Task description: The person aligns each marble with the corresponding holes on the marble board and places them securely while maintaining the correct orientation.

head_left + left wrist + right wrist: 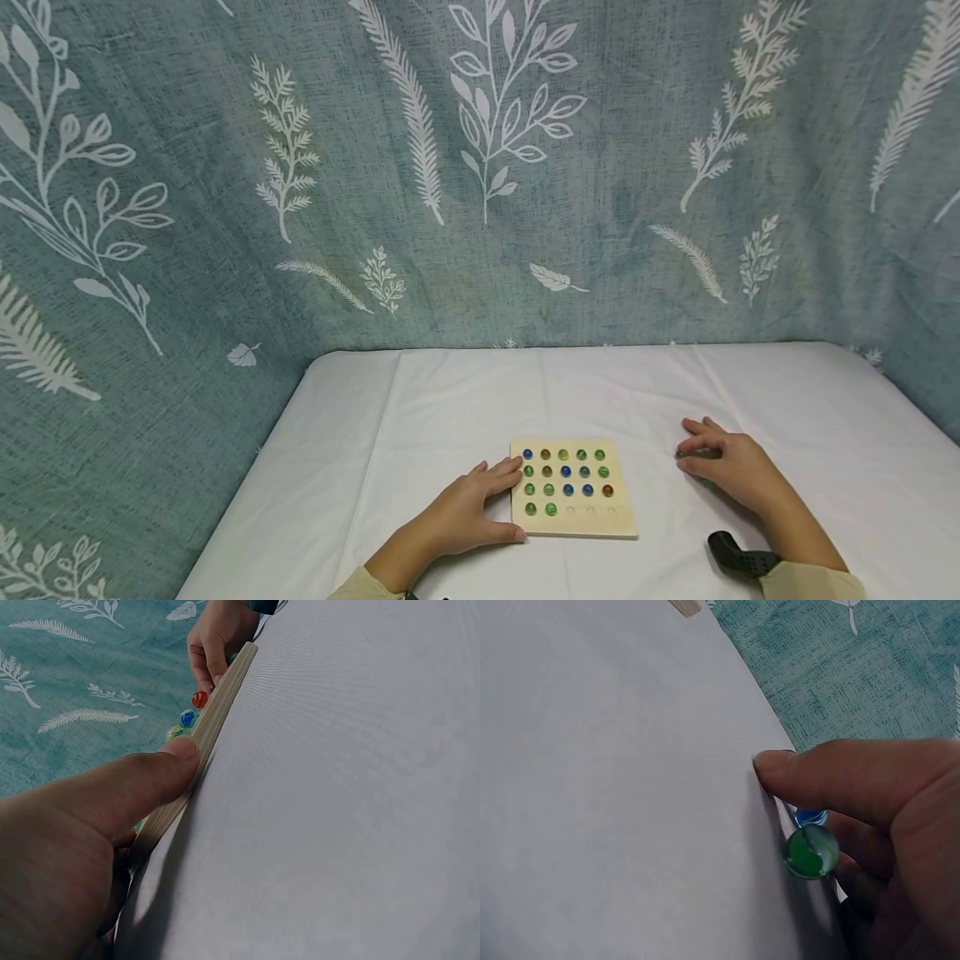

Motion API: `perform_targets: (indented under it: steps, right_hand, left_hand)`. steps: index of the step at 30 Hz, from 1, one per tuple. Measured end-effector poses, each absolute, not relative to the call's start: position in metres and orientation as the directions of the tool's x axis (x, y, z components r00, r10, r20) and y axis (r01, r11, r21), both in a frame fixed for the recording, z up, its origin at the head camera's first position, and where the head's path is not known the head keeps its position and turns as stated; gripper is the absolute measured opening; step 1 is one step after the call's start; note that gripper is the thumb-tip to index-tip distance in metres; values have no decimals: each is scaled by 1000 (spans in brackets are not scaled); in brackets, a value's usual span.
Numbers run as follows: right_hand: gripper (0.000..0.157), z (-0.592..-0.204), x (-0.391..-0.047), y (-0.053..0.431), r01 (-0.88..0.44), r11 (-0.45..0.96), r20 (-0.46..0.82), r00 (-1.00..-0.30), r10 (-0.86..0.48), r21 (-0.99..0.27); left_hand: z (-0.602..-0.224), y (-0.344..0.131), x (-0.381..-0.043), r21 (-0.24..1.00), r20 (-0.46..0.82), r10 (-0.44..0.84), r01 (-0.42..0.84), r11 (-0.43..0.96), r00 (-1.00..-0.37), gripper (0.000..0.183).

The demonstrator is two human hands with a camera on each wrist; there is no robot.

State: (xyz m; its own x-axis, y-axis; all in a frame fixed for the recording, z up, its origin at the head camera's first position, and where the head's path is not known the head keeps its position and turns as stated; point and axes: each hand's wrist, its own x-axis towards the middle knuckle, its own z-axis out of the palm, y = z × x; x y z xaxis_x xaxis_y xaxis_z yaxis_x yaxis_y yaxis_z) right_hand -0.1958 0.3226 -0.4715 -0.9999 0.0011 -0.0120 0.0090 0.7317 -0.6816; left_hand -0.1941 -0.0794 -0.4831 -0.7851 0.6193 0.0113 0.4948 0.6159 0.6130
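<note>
A pale wooden board [592, 523] lies flat on the table, with rows of glass marbles [566, 472] in green, blue, yellowish and reddish brown. Three bare hollows show at the right of its front row. My left hand [468, 512] rests at the board's left side, fingertips on that edge and thumb at the front corner. Off to the board's right, my right hand [738, 471] pinches a small dark marble [681, 454] between thumb and finger. Under this hand lie a green marble [811, 852] and a blue marble [811, 817], the blue one partly hidden.
A white cloth [450, 392] covers the table. Behind and beside it hangs a blue-green curtain [480, 275] with white leaf prints. A black curved device [738, 557] sits at the right wrist.
</note>
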Motion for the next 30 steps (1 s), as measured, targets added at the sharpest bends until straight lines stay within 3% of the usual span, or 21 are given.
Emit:
perform_targets:
  steps: [13, 30]
  right_hand:
    - [39, -453, -197, 304, -85, 733, 66, -996, -55, -675]
    - [15, -442, -189, 237, -245, 718, 131, -969, -211, -652]
  left_hand:
    - [-483, -79, -194, 615, 16, 622, 498, 611, -783, 83]
    - [-484, -79, -195, 617, 15, 619, 494, 612, -785, 82]
